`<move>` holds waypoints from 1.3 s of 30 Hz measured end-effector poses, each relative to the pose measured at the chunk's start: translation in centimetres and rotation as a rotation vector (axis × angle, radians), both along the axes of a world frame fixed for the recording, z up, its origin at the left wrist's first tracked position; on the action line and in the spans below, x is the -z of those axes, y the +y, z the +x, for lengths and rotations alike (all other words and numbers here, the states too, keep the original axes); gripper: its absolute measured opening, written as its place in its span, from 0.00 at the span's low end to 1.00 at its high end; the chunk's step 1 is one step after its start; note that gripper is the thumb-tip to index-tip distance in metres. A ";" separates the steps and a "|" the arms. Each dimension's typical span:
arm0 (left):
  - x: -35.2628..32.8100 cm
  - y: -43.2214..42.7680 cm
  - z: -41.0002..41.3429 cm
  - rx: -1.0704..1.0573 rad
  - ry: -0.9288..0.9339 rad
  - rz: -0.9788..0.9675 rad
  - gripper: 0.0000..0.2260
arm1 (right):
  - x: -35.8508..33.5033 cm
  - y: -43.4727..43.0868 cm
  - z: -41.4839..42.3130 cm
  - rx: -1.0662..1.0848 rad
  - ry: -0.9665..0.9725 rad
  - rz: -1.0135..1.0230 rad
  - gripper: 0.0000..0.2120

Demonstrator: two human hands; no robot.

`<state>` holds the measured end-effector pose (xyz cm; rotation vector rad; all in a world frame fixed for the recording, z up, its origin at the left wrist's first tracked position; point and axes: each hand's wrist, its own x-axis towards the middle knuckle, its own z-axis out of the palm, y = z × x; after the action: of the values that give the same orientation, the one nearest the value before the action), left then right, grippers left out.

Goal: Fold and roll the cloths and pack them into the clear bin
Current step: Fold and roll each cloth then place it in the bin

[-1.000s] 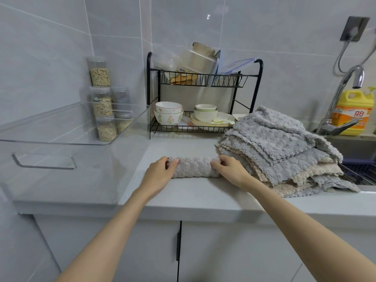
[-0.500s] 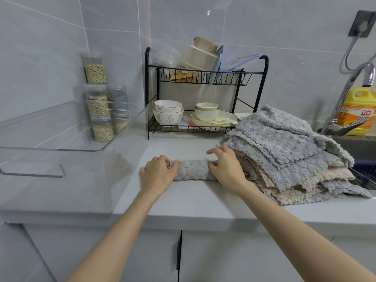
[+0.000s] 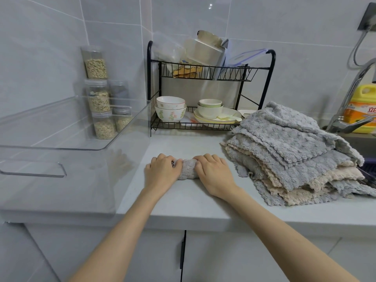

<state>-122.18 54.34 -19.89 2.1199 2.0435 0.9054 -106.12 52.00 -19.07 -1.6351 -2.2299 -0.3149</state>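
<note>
Item: small grey fleecy cloth, rolled into a short cylinder (image 3: pixel 187 169). Lies on the pale grey countertop (image 3: pixel 183 202), near its front edge. Long axis runs left to right, roughly parallel to that edge; its ends point toward the bin on one side and the cloth pile on the other.

Left hand (image 3: pixel 162 170): fingers curled over the roll's left end, gripping it.
Right hand (image 3: pixel 213 173): fingers curled over the right end, gripping it. Only the roll's middle shows between them.

Large clear plastic bin with a cut-out handle (image 3: pixel 124 159): stands on the counter just left of the left hand, open side up.

Stack of unfolded grey and beige fleecy cloths (image 3: pixel 295 157): near the right hand, its right edge hanging toward the sink.

Behind: black wire two-tier dish rack (image 3: pixel 209 68) holding bowls and plates; stacked clear jars of grain (image 3: pixel 97 98) beyond the bin; chrome tap (image 3: pixel 350 121) and yellow detergent bottle (image 3: pixel 360 110) at far right.
</note>
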 end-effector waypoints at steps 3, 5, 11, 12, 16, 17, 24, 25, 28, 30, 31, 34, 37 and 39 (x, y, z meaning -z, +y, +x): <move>-0.1 -0.1 0.0 0.018 0.005 -0.009 0.17 | -0.3 0.5 1.0 0.041 0.069 -0.106 0.31; -0.2 -0.1 0.0 0.033 0.007 -0.026 0.18 | -0.6 1.2 1.7 0.068 0.169 -0.225 0.21; -0.4 -0.2 0.1 0.096 -0.046 -0.061 0.16 | -2.4 2.7 2.7 0.071 0.178 -0.416 0.17; -0.5 -0.2 0.1 0.108 -0.050 -0.064 0.15 | -2.5 2.8 2.6 0.071 0.170 -0.399 0.18; -0.9 -0.4 0.3 0.155 -0.114 -0.073 0.17 | -2.8 3.4 2.1 0.037 0.154 -0.352 0.21; -1.1 -0.4 0.3 0.155 -0.147 -0.081 0.17 | -2.8 3.6 2.1 0.035 0.157 -0.361 0.20; -3.1 2.8 0.7 0.112 -0.402 -0.091 0.12 | -3.9 6.6 1.1 -0.027 0.205 -0.407 0.18; -3.4 3.5 0.8 0.106 -0.427 -0.091 0.11 | -4.3 7.1 1.0 -0.031 0.218 -0.411 0.17; -4.3 4.7 1.4 0.093 -0.495 -0.101 0.08 | -5.6 8.1 1.3 -0.048 0.235 -0.456 0.15; -5.5 5.3 1.7 0.074 -0.566 -0.131 0.05 | -7.2 8.6 1.4 -0.062 0.262 -0.514 0.13; -6.3 5.5 1.9 0.065 -0.606 -0.148 0.04 | -8.2 8.8 1.5 -0.063 0.272 -0.539 0.13; -9.5 5.6 2.3 0.046 -0.677 -0.209 0.04 | -11.7 9.2 1.7 -0.065 0.298 -0.592 0.13; -13.8 5.5 2.5 0.045 -0.698 -0.285 0.08 | -15.9 8.9 2.0 -0.075 0.337 -0.625 0.13; -16.3 5.4 2.6 0.060 -0.710 -0.305 0.09 | -18.4 8.6 2.0 -0.072 0.370 -0.634 0.13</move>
<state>-119.63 59.72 -3.54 1.4120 1.6100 1.0541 -104.11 60.62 -0.67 -1.7022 -2.1979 0.7285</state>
